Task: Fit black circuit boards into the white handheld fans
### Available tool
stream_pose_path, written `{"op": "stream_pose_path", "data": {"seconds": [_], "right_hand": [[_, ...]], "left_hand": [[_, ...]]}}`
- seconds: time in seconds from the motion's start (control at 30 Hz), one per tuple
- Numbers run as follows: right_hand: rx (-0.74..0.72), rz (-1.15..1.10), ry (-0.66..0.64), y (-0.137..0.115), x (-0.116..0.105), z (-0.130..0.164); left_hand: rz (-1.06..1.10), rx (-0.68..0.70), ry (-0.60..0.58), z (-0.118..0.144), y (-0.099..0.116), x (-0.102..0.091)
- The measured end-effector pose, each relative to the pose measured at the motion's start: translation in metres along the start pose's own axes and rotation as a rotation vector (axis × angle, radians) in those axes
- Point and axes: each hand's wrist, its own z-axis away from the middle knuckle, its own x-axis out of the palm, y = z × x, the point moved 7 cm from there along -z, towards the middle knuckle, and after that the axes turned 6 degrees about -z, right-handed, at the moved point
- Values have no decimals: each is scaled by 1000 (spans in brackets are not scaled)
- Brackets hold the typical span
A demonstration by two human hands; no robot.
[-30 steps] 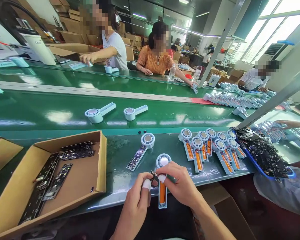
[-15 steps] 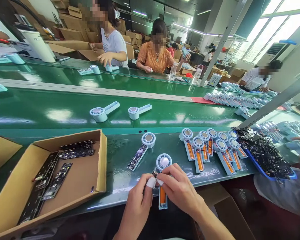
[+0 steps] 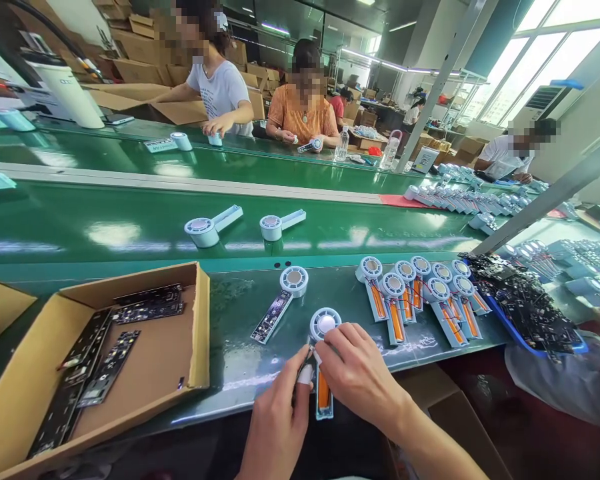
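At the bench's front edge lies a light blue handheld fan (image 3: 325, 323), its round head away from me. An orange battery (image 3: 323, 392) shows in its uncovered handle. My left hand (image 3: 283, 410), a white cover on a fingertip, pinches a narrow dark circuit board (image 3: 305, 362) turned nearly edge-on beside the handle. My right hand (image 3: 355, 370) is closed over the fan's neck, its fingertips meeting the board's upper end; whatever they pinch is too small to make out. Another fan (image 3: 294, 281) lies just beyond, a circuit board (image 3: 273, 316) along its handle.
A cardboard box (image 3: 203, 333) with several circuit boards stands left. Several fans with orange batteries (image 3: 395, 285) lie right, beside a blue tray (image 3: 535, 347) heaped with black boards. Two fans (image 3: 203, 231) rest on the green conveyor (image 3: 130, 210). Co-workers sit across it; another person's arm is far right.
The circuit board in my left hand has tipped from face-up to nearly edge-on. My right fingers have shifted slightly over the fan's neck. Across the conveyor, a co-worker has lowered a fan.
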Motion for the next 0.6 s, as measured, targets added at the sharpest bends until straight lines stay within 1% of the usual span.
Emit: {"op": "stream_pose_path", "data": {"seconds": [0.1, 0.17, 0.23, 0.33, 0.43, 0.5, 0.6], "right_hand": [[-16, 10, -17, -1, 3, 1], [-14, -10, -16, 0, 3, 1], [10, -79, -11, 4, 2, 0], [76, -268, -13, 15, 0, 0], [90, -468, -43, 21, 2, 1], [99, -556, -43, 22, 5, 2], [165, -601, -14, 24, 9, 2]], "left_hand": [[-82, 151, 97, 4, 9, -3], [-69, 181, 102, 4, 8, -4], [5, 147, 59, 1, 2, -6], [157, 41, -86, -10, -9, -8], [262, -6, -210, -18, -12, -10], [300, -9, -239, -20, -12, -12], [327, -42, -249, -22, -13, -12]]}}
